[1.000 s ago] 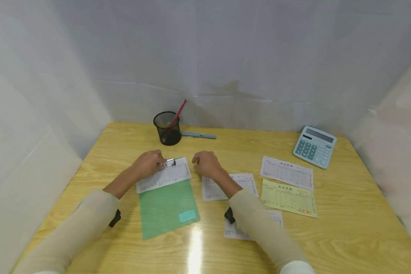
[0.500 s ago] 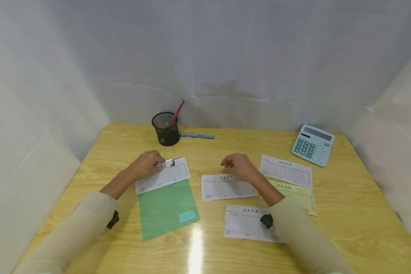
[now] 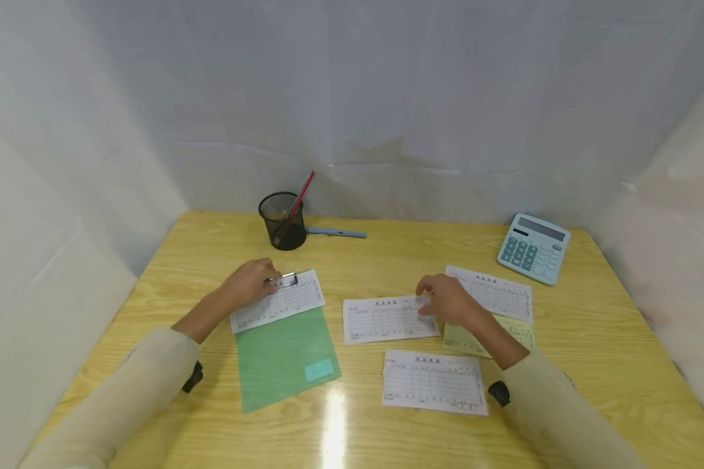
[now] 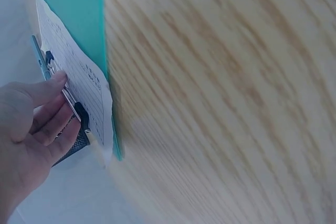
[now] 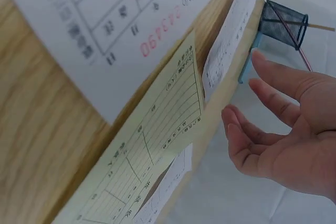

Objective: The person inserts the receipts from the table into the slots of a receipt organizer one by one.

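My left hand [image 3: 251, 281] pinches the metal clip [image 3: 284, 280] at the top of a green clipboard [image 3: 287, 355]. In the left wrist view the thumb lies on the clip's wire bar, with the fingers behind it. A white printed slip [image 3: 296, 296] lies across the board's upper part, under the clip. My right hand [image 3: 448, 299], fingers loosely bent and holding nothing, hovers near the right end of a middle white slip [image 3: 387, 320]. It partly covers a yellow slip [image 3: 515, 332] and an upper white slip [image 3: 495, 291].
Nearer the front lies another white slip [image 3: 434, 383]. A black mesh pen cup [image 3: 286, 225] with a red pencil [image 3: 298, 200] stands at the back, beside a blue pen [image 3: 337, 232]. A light blue calculator [image 3: 534, 249] sits at the back right of the wooden table [image 3: 598, 365].
My right hand has moved right, from beside the clipboard to over the slips, uncovering the front slip and the middle one. The left hand stays on the clip.
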Available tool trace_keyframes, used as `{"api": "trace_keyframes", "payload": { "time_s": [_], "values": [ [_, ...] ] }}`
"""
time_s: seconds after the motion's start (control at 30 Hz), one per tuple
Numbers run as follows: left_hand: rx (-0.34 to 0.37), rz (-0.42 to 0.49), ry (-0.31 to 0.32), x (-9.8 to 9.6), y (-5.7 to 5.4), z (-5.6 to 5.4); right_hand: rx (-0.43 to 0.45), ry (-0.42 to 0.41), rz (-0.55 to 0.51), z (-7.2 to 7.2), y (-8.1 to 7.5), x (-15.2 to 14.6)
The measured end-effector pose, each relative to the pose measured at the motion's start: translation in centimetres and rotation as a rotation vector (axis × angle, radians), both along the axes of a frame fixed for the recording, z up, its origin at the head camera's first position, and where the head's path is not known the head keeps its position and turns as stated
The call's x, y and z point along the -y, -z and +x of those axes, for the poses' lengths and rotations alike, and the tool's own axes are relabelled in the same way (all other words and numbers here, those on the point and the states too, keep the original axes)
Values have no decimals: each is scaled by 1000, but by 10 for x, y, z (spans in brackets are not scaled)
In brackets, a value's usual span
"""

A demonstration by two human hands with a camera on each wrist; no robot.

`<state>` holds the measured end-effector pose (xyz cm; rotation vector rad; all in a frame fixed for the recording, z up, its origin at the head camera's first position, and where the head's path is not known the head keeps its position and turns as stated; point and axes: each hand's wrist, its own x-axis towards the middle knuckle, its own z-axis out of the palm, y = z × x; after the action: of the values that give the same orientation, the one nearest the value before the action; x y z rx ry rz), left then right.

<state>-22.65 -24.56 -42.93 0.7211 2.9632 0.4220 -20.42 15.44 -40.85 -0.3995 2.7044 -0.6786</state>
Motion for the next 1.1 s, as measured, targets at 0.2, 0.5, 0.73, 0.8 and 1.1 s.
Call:
{"api": "trace_keyframes", "payload": {
  "time_s": [0.2, 0.5, 0.73, 0.8, 1.1],
  "values": [
    [2, -4, -15, -1, 1, 2, 13, -50, 104, 3, 5, 2],
    [-24, -14, -5, -3, 1, 3, -31, -90, 93, 9, 14, 0],
    [-30, -15, 0, -3, 1, 2, -77, -108, 79, 8, 13, 1],
    [-27, -16, -5, -3, 1, 2, -88, -103, 67, 8, 13, 3],
    [-30, -25, -6, -3, 1, 2, -64, 6, 70, 7, 12, 13]
  ]
}}
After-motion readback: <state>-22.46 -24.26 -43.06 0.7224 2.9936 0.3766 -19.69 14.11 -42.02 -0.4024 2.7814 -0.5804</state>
